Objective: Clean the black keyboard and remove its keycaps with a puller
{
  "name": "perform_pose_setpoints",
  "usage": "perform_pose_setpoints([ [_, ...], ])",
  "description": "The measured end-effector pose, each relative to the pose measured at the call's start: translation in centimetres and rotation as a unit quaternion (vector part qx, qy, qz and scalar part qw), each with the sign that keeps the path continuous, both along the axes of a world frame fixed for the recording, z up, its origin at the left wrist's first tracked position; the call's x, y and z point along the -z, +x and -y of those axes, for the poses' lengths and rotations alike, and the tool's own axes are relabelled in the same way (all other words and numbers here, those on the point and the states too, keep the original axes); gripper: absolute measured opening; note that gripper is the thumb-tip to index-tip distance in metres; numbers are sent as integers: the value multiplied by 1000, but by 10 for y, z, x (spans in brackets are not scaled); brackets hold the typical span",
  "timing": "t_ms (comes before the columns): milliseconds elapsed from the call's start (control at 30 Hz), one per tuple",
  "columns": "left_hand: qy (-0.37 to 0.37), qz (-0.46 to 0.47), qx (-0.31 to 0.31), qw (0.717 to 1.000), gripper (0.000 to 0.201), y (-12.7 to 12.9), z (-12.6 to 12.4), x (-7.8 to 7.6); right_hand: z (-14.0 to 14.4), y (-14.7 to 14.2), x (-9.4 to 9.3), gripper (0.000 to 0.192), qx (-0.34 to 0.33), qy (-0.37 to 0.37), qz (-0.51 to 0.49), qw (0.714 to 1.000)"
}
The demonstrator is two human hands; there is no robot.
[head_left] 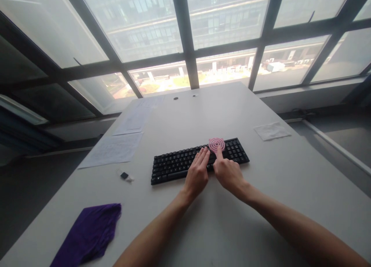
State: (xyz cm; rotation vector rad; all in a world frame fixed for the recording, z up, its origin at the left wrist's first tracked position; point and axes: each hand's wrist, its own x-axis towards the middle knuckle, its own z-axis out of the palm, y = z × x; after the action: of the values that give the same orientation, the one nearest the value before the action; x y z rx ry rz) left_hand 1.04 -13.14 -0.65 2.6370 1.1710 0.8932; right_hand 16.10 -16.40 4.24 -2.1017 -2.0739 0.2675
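Note:
A black keyboard (174, 165) lies slightly slanted across the white table. My left hand (198, 172) rests flat on its middle keys, with fingers stretched out and close together. Over the right part of the keyboard is a round pink piece (216, 144) with concentric rings and two small ear-like corners. My right hand (228, 173) has its index finger stretched onto the lower part of this pink piece, while the other fingers are curled in. Whether a handle lies beneath that hand is hidden.
Left of the keyboard lies a small dark tag-like item (124, 176) with whitish ends. A purple cloth (88, 234) is at the front left. Paper sheets (113, 150) line the left edge, and a white tissue (272, 131) lies near the right edge. Windows stand beyond the table (220, 108).

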Motion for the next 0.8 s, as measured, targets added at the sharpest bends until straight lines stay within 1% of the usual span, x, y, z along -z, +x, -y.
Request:
perform_pose_setpoints([
  [133,-11,-2,10,1000,68,-1,0,4,-4,6,2,77,19,-14,11,1000],
  [333,-23,-1,19,1000,65,-1,0,4,-6,7,4,78,10,-37,39,999],
  [467,-26,4,30,999,66,0,1,4,-8,7,2,76,7,-46,50,998],
  [633,-24,4,27,999,65,0,0,3,-7,8,1,75,4,-43,41,998],
  [800,-23,1,27,999,63,0,0,3,-8,12,1,74,18,-22,41,999],
])
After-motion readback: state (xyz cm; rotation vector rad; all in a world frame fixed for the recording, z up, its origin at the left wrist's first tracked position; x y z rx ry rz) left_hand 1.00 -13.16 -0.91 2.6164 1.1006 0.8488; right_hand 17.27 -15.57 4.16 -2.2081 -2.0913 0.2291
